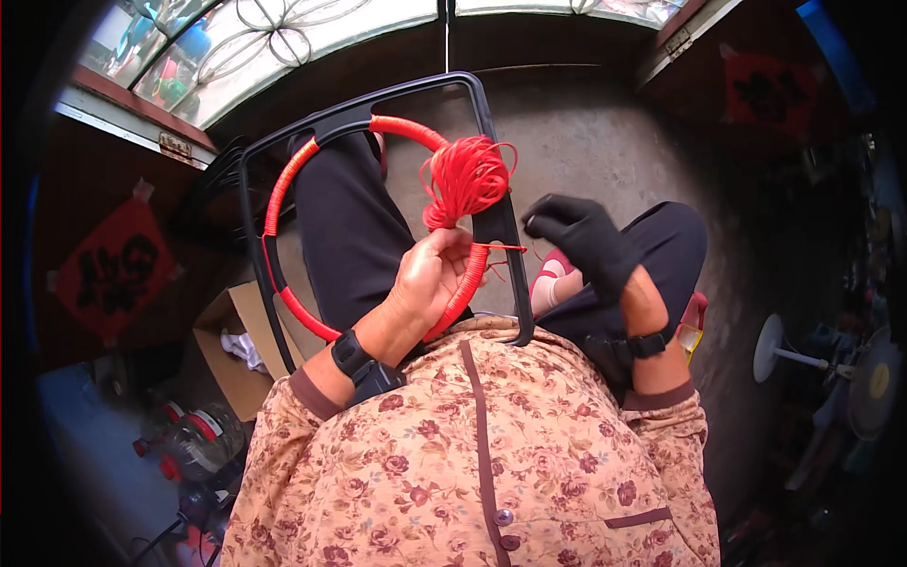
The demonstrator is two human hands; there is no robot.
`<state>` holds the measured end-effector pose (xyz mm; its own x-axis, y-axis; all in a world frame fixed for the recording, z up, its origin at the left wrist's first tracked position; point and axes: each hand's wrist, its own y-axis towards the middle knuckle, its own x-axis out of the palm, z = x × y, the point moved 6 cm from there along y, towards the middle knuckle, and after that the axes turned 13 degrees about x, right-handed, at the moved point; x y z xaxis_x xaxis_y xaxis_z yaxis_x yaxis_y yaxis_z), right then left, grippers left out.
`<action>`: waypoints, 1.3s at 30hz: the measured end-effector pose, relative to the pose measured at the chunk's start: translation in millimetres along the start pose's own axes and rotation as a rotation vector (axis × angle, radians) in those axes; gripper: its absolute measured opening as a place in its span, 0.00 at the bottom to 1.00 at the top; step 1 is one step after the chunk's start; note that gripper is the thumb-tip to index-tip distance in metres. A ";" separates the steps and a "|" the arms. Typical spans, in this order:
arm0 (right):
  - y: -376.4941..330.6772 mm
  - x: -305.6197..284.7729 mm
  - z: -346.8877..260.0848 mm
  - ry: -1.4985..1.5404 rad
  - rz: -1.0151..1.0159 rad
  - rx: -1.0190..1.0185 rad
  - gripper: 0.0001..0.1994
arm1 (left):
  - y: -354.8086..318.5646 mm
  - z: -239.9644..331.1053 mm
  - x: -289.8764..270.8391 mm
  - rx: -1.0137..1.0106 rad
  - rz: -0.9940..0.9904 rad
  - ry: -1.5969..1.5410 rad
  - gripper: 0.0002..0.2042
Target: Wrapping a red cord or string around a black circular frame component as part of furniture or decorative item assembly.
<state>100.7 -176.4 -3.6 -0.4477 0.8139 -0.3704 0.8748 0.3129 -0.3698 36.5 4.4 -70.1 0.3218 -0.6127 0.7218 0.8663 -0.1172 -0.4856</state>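
A black tubular frame (482, 106) leans over my lap. Fixed inside it is a round ring (276, 197), wrapped in tight red cord along several stretches, with black parts bare between them. My left hand (430, 276) is closed at the ring's right side, pinching the base of a looped bundle of red cord (468, 175). From there a short strand runs right across the frame's side bar. To the right of that bar my right hand (586, 241), in a black glove, hovers with bent fingers apart. It does not visibly touch the strand; its palm side is hidden.
An open cardboard box (222, 354) with something white inside stands at left, near clear plastic bottles (203, 435). A white fan-like object (770, 348) is at right. Ahead, beyond the grey floor (586, 123), are glazed doors with curled metalwork (283, 38).
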 end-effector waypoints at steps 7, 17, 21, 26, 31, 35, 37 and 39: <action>21.2 58.3 7.7 0.337 -0.499 0.136 0.16 | -6.6 -21.3 8.7 -0.416 -0.153 0.101 0.15; -43.5 -51.7 30.4 0.622 0.202 0.026 0.10 | -19.3 4.6 49.5 -0.063 -0.291 0.109 0.20; -100.1 -81.7 18.6 0.805 0.568 -0.190 0.18 | -23.7 5.0 53.7 -0.079 -0.382 0.297 0.08; -104.1 -108.5 32.0 1.723 -0.142 -0.453 0.19 | -23.6 3.4 54.5 -0.132 -0.374 0.322 0.08; -77.9 -48.9 26.0 0.993 0.167 0.045 0.21 | -22.1 1.9 55.1 -0.117 -0.379 0.324 0.08; -46.5 20.1 16.0 0.900 -0.266 0.313 0.17 | -21.4 1.9 55.8 -0.095 -0.366 0.335 0.08; -48.4 21.4 21.9 0.937 -0.232 0.373 0.17 | -20.3 3.7 55.0 -0.082 -0.360 0.342 0.08; -52.3 -1.7 22.5 0.415 -0.044 0.250 0.14 | -21.4 4.3 55.8 -0.073 -0.352 0.341 0.08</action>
<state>51.6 -205.1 -2.8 -0.3273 0.9449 0.0022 0.7625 0.2654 -0.5901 37.5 -23.9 -17.3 -0.1398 -0.7454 0.6518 0.8667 -0.4104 -0.2835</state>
